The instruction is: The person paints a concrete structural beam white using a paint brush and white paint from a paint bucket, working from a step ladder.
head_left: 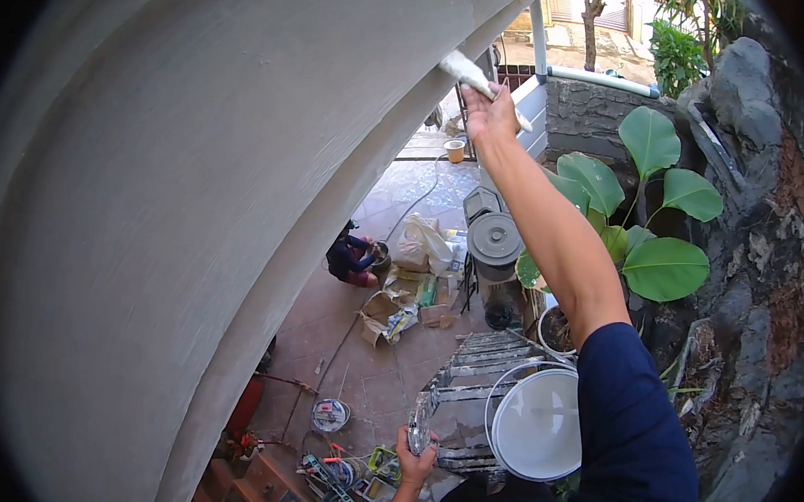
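My right hand (491, 117) is raised at arm's length, its fingers around the handle of a paintbrush (469, 71). The brush's white, paint-loaded head touches the lower edge of the curved grey-white wall (194, 162). Low in the view, my left hand (416, 459) is closed around the paint-spattered top of a ladder (422, 420). To the right of that hand, under my right arm, a white bucket (539, 424) with a wire handle holds white paint. My right upper arm covers part of its rim.
Far below, a person (350, 255) crouches by a dark bucket. Cardboard boxes (386, 315), a lidded grey bin (496, 239) and a paint pail (330, 415) stand on the tiled floor. Tools (344, 475) lie at bottom. Large-leaved plants (666, 269) and a rough rock wall (750, 341) border the right.
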### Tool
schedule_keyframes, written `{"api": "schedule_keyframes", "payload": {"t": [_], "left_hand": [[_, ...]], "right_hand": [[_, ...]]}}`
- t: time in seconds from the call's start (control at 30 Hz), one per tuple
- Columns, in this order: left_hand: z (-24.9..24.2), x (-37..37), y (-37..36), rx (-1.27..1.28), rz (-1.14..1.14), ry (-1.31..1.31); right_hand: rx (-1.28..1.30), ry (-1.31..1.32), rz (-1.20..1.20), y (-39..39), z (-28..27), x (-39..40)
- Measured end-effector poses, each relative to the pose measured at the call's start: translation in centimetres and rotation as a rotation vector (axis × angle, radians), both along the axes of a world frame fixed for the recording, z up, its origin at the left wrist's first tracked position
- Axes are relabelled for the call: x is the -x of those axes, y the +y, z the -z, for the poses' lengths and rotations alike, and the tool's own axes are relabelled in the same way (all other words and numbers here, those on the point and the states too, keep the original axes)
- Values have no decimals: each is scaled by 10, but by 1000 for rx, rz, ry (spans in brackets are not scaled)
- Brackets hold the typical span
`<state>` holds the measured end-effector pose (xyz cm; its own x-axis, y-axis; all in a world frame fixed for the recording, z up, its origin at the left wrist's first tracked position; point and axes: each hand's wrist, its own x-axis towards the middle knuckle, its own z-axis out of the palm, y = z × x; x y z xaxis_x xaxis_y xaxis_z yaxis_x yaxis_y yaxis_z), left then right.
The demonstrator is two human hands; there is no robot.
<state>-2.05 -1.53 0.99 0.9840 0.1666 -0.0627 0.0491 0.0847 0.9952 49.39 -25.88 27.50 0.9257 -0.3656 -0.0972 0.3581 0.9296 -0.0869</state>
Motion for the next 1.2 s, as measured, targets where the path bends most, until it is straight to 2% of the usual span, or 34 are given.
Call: {"api": "schedule_keyframes", "payload": {"t": [0.07,0.27,0.43,0.53,0.6,0.63,0.7,0.73,0.77,0.8,0.83,0.87,0.93,1.03,1.07,1.1,1.13,1.2], "left_hand": [[2,0,1,-15,9,-2],[-3,0,-1,5,16,-15],[-2,0,-1,-32,14,3],[-1,-1,-1,-50,1,-24],[-7,-1,-2,-50,11,-2],[-10,-1,-3,-49,16,10],[-5,-2,-2,-30,16,-5],[-3,0,-1,-22,13,-10],[0,1,0,-30,7,-11],[3,0,0,-39,1,-16],[4,0,1,-50,-1,-21],[3,1,2,-49,1,-18],[3,0,2,-46,16,-20],[0,0,0,-34,6,-6],[0,2,0,-35,4,-4],[-1,5,1,-35,6,1],[-1,0,0,-31,9,-7],[1,-1,1,0,15,-23]], "right_hand": [[134,-13,-47,17,-3,50],[214,-14,-413,72,-19,194],[487,-227,-640,97,-24,277],[869,-426,-531,69,-28,280],[1235,-384,-208,41,-25,259],[1145,-366,3,39,-13,232],[1353,-236,456,7,-16,183],[1307,-220,565,-7,-14,145],[1150,-92,475,-16,-25,125],[1239,-7,658,-28,-28,91],[1246,47,738,-36,-34,68],[1176,-1,749,-42,-36,44],[1201,74,703,-48,-43,17],[1383,36,746,-25,-39,16],[1373,46,740,-5,-40,48],[1318,-3,552,12,-42,92],[1306,-150,536,25,-26,117],[1451,-314,361,27,-12,176]]}}
